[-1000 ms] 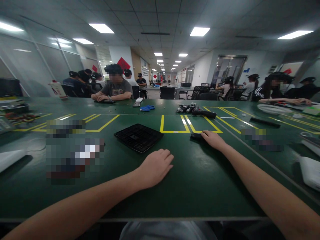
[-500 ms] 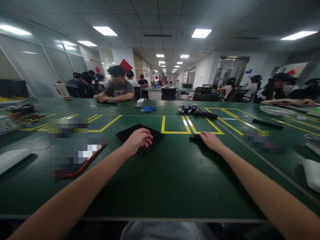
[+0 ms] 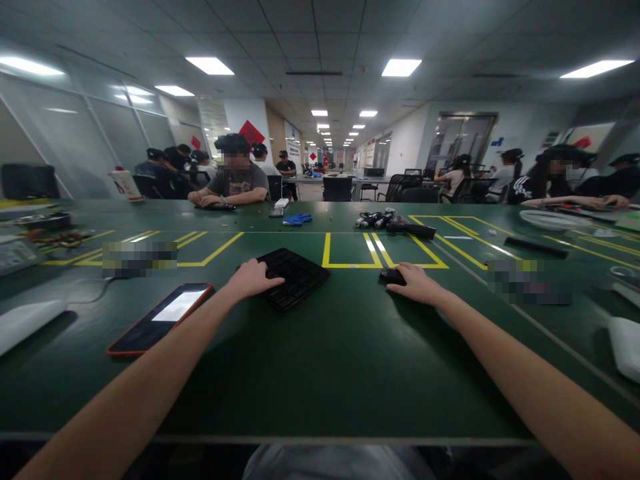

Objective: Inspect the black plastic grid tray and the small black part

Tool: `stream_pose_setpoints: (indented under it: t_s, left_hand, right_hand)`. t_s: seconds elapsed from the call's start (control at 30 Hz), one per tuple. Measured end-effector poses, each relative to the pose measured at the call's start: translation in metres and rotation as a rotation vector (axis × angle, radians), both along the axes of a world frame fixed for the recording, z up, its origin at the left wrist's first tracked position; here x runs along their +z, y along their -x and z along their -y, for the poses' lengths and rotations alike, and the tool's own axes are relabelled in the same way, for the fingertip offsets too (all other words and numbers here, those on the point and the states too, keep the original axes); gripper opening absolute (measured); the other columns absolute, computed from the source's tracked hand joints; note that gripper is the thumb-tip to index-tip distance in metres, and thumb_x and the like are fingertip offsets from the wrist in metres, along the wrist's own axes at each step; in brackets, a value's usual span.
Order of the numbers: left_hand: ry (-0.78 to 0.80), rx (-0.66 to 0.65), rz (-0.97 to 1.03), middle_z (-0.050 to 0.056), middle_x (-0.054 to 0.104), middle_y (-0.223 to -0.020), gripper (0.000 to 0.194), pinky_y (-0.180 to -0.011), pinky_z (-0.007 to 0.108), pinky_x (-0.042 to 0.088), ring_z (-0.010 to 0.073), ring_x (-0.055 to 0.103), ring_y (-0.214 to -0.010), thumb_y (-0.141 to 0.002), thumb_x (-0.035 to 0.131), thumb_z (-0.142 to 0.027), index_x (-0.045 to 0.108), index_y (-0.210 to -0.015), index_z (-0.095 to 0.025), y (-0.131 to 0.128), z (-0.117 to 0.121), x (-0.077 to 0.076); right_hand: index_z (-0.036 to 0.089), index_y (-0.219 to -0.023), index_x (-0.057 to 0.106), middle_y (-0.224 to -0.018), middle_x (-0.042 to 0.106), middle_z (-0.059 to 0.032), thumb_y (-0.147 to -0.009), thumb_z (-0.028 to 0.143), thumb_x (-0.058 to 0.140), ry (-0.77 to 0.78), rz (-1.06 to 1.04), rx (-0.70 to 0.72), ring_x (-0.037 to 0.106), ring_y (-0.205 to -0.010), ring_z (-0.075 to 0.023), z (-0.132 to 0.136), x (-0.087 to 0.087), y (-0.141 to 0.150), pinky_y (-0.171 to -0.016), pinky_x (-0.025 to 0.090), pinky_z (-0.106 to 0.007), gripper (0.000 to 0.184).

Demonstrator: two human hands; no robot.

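Observation:
A flat black tray (image 3: 295, 277) with a grid of raised lines lies slanted on the green table. My left hand (image 3: 253, 279) grips its left corner, thumb on top and fingers over the edge. Further right, my right hand (image 3: 415, 283) is closed around a small black block-like object (image 3: 391, 275) on the table. Its kind I cannot make out, as the palm and fingers cover part of it. A phone with an orange-red edge (image 3: 163, 320) rests beside my left forearm, its screen partly lit.
Yellow tape (image 3: 385, 265) marks boxes on the table (image 3: 330, 373). Beyond my hands lie a blue glove-like item (image 3: 297, 219), bundled cables (image 3: 376, 218) and a dark bar (image 3: 536, 247). White objects (image 3: 30, 325) stand at both sides. Across the table a person (image 3: 235, 177) sits.
My left hand has moved left from above the tray's middle onto its left corner and taken hold. My right hand's fingers have settled further around the small black object.

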State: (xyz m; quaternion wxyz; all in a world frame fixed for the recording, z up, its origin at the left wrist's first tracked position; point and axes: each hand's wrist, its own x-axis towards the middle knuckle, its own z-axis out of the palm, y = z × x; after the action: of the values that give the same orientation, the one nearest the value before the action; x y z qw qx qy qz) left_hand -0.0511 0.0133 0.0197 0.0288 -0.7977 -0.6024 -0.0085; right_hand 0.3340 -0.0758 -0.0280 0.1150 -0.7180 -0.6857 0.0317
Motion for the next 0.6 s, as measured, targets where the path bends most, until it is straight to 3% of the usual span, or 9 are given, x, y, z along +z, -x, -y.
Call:
stream_pose_setpoints:
  t_s: [0.13, 0.37, 0.5, 0.6]
  left_hand:
    - [-0.058, -0.055, 0.084, 0.019, 0.059, -0.106, 0.061, -0.084, 0.034, 0.041, 0.0313, 0.056, -0.100, -0.074, 0.046, -0.058, 0.060, -0.109, -0.011, -0.001, -0.001, -0.005]
    - [-0.052, -0.071, 0.171, 0.016, 0.063, -0.096, 0.047, -0.078, 0.033, 0.043, 0.0313, 0.059, -0.091, -0.067, 0.056, -0.055, 0.066, -0.088, -0.014, 0.002, -0.011, -0.010]
    - [-0.083, -0.145, 0.266, 0.013, 0.062, -0.099, 0.038, -0.082, 0.032, 0.042, 0.0286, 0.057, -0.095, -0.069, 0.057, -0.048, 0.063, -0.089, -0.016, 0.002, -0.010, -0.017]
    - [-0.093, -0.222, 0.421, 0.012, 0.059, -0.100, 0.039, -0.081, 0.033, 0.042, 0.0262, 0.055, -0.093, -0.072, 0.055, -0.046, 0.060, -0.095, -0.015, -0.012, 0.001, -0.023]
  right_hand:
    - [0.009, -0.120, 0.050, -0.131, 0.045, -0.0175, -0.080, 0.038, 0.051, -0.035, 0.008, -0.005, 0.042, -0.121, -0.0300, -0.001, -0.001, 0.002, -0.103, 0.032, -0.040, 0.049]
    - [0.008, -0.112, 0.054, -0.123, 0.050, -0.0169, -0.078, 0.033, 0.057, -0.087, -0.065, 0.020, 0.047, -0.115, -0.0270, -0.003, -0.004, 0.006, -0.098, 0.037, -0.037, 0.042]
    - [0.008, -0.110, 0.055, -0.120, 0.052, -0.0162, -0.077, 0.027, 0.059, -0.101, -0.167, 0.093, 0.047, -0.114, -0.0261, 0.002, 0.000, 0.029, -0.099, 0.036, -0.038, 0.038]
    - [0.009, -0.111, 0.054, -0.121, 0.051, -0.0162, -0.076, 0.024, 0.059, -0.123, -0.282, 0.163, 0.046, -0.115, -0.0262, 0.006, -0.001, 0.053, -0.101, 0.034, -0.043, 0.039]
